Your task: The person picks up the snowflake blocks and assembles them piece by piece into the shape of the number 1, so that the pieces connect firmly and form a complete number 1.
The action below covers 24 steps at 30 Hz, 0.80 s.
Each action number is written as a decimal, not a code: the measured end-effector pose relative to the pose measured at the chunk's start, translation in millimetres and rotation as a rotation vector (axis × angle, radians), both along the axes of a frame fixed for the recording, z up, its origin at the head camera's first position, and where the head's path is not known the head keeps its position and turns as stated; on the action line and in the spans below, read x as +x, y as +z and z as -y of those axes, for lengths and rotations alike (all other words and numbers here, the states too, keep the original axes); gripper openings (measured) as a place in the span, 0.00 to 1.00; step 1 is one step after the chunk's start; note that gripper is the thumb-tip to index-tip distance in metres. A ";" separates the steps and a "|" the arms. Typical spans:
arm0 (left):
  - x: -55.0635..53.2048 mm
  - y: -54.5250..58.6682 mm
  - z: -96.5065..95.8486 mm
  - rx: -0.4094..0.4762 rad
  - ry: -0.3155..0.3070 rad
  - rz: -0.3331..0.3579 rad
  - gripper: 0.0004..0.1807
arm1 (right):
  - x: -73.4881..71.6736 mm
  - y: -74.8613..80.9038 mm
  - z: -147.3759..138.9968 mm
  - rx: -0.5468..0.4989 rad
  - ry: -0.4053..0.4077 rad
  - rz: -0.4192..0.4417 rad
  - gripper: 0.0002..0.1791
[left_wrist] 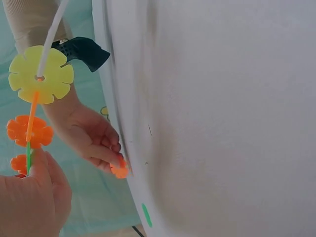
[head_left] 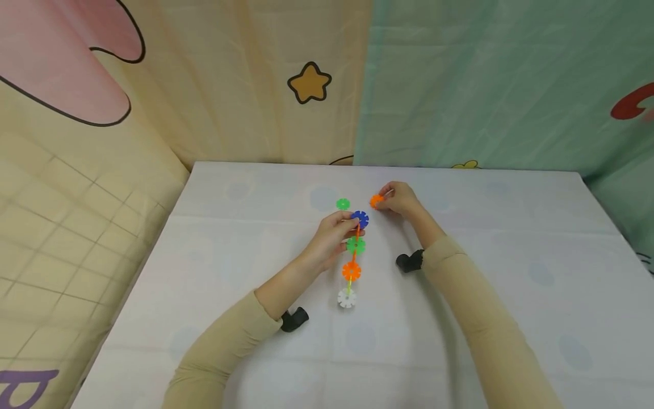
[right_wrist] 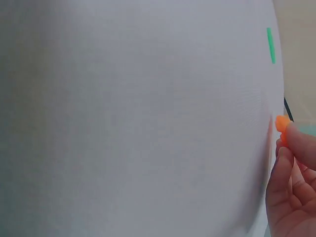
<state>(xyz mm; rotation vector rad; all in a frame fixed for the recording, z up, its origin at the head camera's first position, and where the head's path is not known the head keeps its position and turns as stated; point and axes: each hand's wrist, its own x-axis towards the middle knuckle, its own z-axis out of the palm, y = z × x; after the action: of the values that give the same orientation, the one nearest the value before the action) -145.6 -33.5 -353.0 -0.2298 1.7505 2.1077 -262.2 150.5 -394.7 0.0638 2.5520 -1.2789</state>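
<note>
My left hand (head_left: pixel 329 236) pinches a chain of flower-shaped interlocking discs near its upper end. A blue disc (head_left: pixel 360 219) tops this chain. Below it hang a green disc (head_left: pixel 356 245), an orange disc (head_left: pixel 351 271) and a white disc (head_left: pixel 346 298), with orange and yellow discs edge-on between them. In the left wrist view, the yellow disc (left_wrist: pixel 41 74) faces the camera. Farther right, my right hand (head_left: pixel 401 199) pinches a loose orange disc (head_left: pixel 376 201) between thumb and fingers, close over the table; the right wrist view shows this orange disc (right_wrist: pixel 282 123) partly hidden by the fingertips.
A single green disc (head_left: pixel 343 203) lies on the white-covered table (head_left: pixel 245 238), just beyond the left hand. Black wrist mounts (head_left: pixel 295 319) protrude below both sleeves. Printed curtains (head_left: pixel 245 85) hang behind the table's far edge.
</note>
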 end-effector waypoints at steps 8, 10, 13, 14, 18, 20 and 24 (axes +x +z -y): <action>-0.9 -1.0 1.9 0.005 0.002 0.001 0.15 | 17.5 7.3 1.2 -0.216 0.096 0.036 0.17; -1.1 -1.0 2.5 0.008 0.001 0.007 0.14 | 22.8 11.2 1.2 -0.240 0.127 0.029 0.17; -1.1 -0.7 3.1 0.007 -0.001 0.014 0.14 | 30.5 17.9 0.5 -0.284 0.176 0.022 0.17; -1.3 -1.1 3.2 0.008 0.000 0.015 0.13 | 32.9 20.3 0.2 -0.300 0.190 0.019 0.17; -1.0 -1.0 3.8 0.004 -0.001 0.014 0.13 | 40.4 29.5 0.4 -0.335 0.233 0.008 0.14; -1.0 -1.0 4.0 0.004 -0.003 0.011 0.13 | 42.7 32.9 0.9 -0.349 0.243 0.002 0.12; -0.5 -0.5 4.1 -0.003 -0.014 0.009 0.13 | 46.9 38.2 1.6 -0.389 0.257 -0.012 0.09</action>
<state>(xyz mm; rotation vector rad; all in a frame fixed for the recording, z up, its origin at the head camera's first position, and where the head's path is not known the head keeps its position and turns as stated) -146.2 -37.6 -353.5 -0.2269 1.7454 2.0917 -215.3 148.9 -356.5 -0.3399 2.1844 -1.6373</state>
